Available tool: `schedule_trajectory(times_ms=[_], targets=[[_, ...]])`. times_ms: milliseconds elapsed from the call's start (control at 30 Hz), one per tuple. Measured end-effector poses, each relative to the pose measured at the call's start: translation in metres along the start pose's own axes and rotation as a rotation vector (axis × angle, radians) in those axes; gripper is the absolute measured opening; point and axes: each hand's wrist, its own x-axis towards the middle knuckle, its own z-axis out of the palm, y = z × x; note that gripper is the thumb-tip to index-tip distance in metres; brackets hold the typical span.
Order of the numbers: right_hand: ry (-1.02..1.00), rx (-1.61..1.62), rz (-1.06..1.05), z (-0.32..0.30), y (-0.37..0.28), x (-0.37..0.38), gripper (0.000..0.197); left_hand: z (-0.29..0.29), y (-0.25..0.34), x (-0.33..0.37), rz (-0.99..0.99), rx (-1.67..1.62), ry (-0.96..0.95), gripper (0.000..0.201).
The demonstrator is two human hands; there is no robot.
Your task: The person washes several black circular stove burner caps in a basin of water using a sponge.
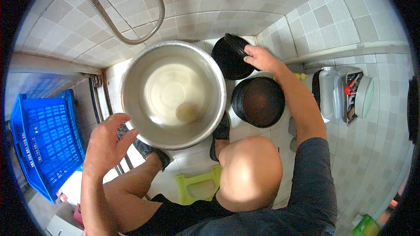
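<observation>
A large metal basin (129, 100) stands on the floor before me, with what looks like shallow water in it. A round yellowish object, possibly a scrubber, lies in the basin (187, 112). At the back right is a pile of black round dishes (229, 63). My right hand (261, 57) pinches the edge of a black dish (235, 43) that is tilted up from this pile. Nearer to me stands a second stack of black round dishes (264, 103). My left hand (107, 137) hovers by the basin's near left rim, thumb and fingers apart, holding nothing.
A blue plastic crate (48, 144) leans at the left. Above the basin hangs a metal shower hose (118, 32). Between my legs is a low yellow-green stool (199, 185). White bottles (327, 88) and a caddy (352, 94) stand at the right by the tiled wall.
</observation>
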Motion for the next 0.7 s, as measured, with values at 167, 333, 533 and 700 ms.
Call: schedule_trajectory(times_ms=[167,333,533,700], targets=[[0.114,0.326,0.091,-0.02,0.047,0.015,0.018,0.006,0.0,0.007,-0.02,0.001,-0.018,0.035],[0.213,0.605,0.195,-0.024,0.02,0.008,0.021,0.007,-0.007,0.005,0.023,0.04,0.004,0.034],[0.309,0.655,0.121,-0.036,0.033,-0.002,0.026,0.017,-0.003,0.009,0.03,-0.004,0.002,0.033],[0.281,0.571,0.117,-0.052,-0.078,-0.031,0.005,0.014,-0.013,0.002,0.052,0.024,0.019,0.035]])
